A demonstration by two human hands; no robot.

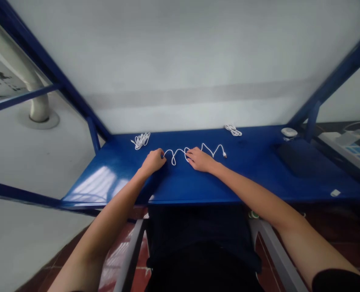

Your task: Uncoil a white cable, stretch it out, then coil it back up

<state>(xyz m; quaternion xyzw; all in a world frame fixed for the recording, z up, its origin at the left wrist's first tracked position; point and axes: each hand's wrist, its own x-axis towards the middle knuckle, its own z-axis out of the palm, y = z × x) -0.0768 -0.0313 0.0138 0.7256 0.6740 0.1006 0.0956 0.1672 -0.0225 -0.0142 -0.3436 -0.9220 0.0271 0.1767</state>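
Observation:
A loosened white USB cable point(174, 157) runs in waves and small loops across the blue table, between and past my hands. My left hand point(154, 161) is closed on its left end, fingertips pinched; the tip itself is hidden by the fingers. Farther right, my right hand point(200, 159) has its fingers curled on a loop near the cable's middle. Beyond that hand the cable zigzags to a plug lying on the table. Behind my left hand sits a coiled white cable point(141, 140). Another coiled white cable point(233, 130) rests at the back edge, to the right.
The blue table point(198, 188) meets a pale wall at its back, with blue frame posts on both sides. At the right are a round white object point(289, 132), a dark flat patch and a small white piece point(335, 193). Grey chair arms flank my lap.

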